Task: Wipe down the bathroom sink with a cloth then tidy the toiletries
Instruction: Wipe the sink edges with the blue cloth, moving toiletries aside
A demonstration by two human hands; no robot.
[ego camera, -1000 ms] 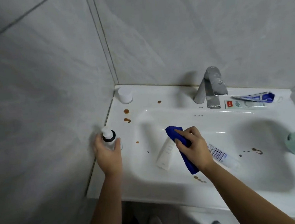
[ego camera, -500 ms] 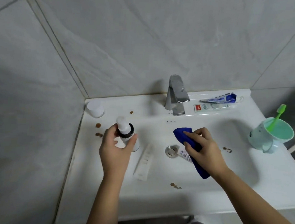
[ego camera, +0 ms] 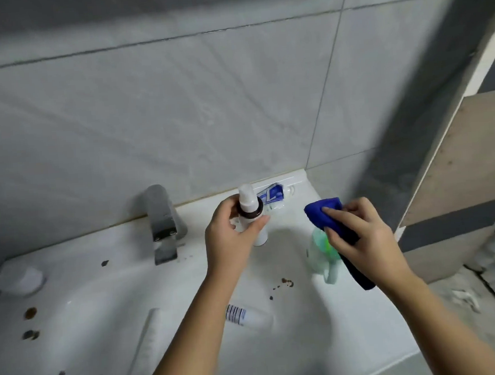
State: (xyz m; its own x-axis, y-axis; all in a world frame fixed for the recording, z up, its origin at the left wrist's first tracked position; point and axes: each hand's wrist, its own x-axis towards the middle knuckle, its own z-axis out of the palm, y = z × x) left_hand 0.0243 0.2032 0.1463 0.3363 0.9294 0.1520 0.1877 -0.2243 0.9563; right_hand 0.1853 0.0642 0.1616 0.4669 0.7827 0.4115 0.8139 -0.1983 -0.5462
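White sink (ego camera: 101, 302), left hand (ego camera: 229, 239) gripping spray bottle (ego camera: 249, 206) upright, nozzle up, right hand (ego camera: 362, 237) clutching blue cloth (ego camera: 320, 211), trailing wristward

I count one spray bottle (ego camera: 247, 200), one blue cloth (ego camera: 325, 210), one tap (ego camera: 161, 220), one green cup (ego camera: 319, 252), one white cap (ego camera: 19, 279) and three tubes: a white tube (ego camera: 147, 340), a striped tube (ego camera: 250, 318), a toothpaste tube (ego camera: 272, 196)

Glossy sink (ego camera: 70, 290), metal faucet (ego camera: 161, 220)

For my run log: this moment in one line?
left hand grips white pump bottle | right hand holds folded blue cloth | white sink brown stains present
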